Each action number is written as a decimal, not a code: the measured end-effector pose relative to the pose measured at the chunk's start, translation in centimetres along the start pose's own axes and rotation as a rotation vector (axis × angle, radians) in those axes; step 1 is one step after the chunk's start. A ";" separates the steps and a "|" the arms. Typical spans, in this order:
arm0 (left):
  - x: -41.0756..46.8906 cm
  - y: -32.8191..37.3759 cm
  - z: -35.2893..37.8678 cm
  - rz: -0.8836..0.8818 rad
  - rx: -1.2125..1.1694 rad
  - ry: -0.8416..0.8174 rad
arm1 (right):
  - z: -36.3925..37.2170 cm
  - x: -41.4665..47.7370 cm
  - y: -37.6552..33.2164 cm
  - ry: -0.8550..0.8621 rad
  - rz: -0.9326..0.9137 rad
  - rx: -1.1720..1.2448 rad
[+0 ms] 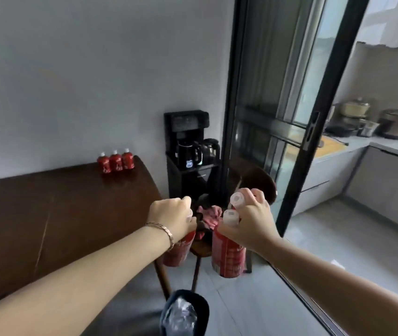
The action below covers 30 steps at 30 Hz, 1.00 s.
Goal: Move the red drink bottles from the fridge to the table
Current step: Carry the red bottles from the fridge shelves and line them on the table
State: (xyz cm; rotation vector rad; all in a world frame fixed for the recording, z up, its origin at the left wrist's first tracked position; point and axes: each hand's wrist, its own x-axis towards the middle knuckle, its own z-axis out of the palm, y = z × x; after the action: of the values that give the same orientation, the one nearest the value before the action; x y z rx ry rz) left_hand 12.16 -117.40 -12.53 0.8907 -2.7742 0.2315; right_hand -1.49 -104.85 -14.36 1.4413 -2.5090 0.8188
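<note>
Left hand curled tight round the neck of one red drink bottle, hanging just off the right edge of the dark wooden table; right hand grips the necks of two more red bottles, white caps poking up between its fingers. Three red bottles stand in a row on the table's far corner; wall behind, black water dispenser near.

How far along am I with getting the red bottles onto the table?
Done: three red bottles stand far back on the table. In hand: the left hand grips one bottle, the right hand grips two bottles by their necks. Left: setting these down; the fridge is out of view.
</note>
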 end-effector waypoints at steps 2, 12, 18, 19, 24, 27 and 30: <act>1.1 -3.6 0.7 -0.085 0.014 -0.009 | 2.8 3.9 -1.7 -0.038 -0.030 0.051; 4.6 -19.5 4.1 -0.490 0.061 -0.016 | 14.7 18.2 -13.1 -0.194 -0.280 0.244; 6.3 -29.4 8.9 -0.580 0.048 -0.076 | 24.0 24.1 -18.7 -0.246 -0.261 0.291; 6.9 -31.2 9.8 -0.573 0.049 -0.095 | 25.6 25.0 -19.6 -0.254 -0.257 0.283; 11.5 -41.2 14.6 -0.514 0.002 -0.164 | 34.1 30.8 -24.5 -0.267 -0.195 0.285; 14.5 -46.2 17.1 -0.486 -0.036 -0.187 | 38.3 34.0 -26.7 -0.281 -0.105 0.294; 17.6 -50.6 19.8 -0.506 -0.097 -0.201 | 42.4 37.0 -27.9 -0.286 -0.089 0.251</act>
State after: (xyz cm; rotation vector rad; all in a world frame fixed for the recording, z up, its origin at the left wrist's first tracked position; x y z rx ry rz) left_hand 24.89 -172.09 -22.99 1.6179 -2.5851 -0.0813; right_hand 8.25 -165.83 -25.53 1.8573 -2.5895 1.0059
